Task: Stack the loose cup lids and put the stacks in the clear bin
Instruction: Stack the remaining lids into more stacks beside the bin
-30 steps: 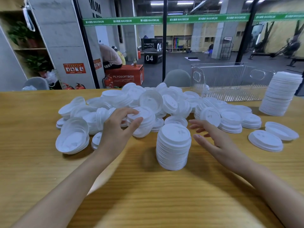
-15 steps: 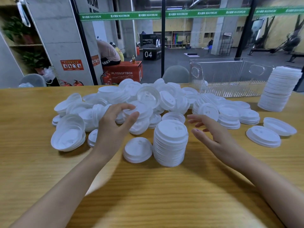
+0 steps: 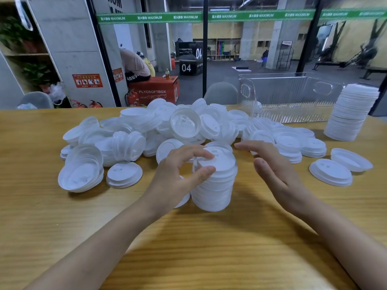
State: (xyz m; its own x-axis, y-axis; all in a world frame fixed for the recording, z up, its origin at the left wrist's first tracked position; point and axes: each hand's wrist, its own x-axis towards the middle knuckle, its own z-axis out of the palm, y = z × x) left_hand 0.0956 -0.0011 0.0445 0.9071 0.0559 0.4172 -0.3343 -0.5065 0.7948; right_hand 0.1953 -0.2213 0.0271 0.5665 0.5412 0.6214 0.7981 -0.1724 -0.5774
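Left hand (image 3: 178, 176) curled round top of lid stack (image 3: 215, 187) stood on tabletop (image 3: 209, 248) before loose lids (image 3: 184, 126); right hand (image 3: 274, 170) held spread just beside stack; clear bin (image 3: 282, 95) placed behind at right

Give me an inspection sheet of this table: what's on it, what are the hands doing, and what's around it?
Surface: wooden table, light grain.
Job's things: loose lids heaped across the middle; centre stack in front of the heap; tall stack at far right; clear bin behind the heap, beside the tall stack.
Clutter: nothing seen.
Hands: left hand grips the top of the centre stack with thumb and fingers; right hand open, beside that stack, apart from it.
Cables: nothing seen.
Surroundings: glass wall; beyond it a gym floor with a red box, fire extinguishers and a seated person.
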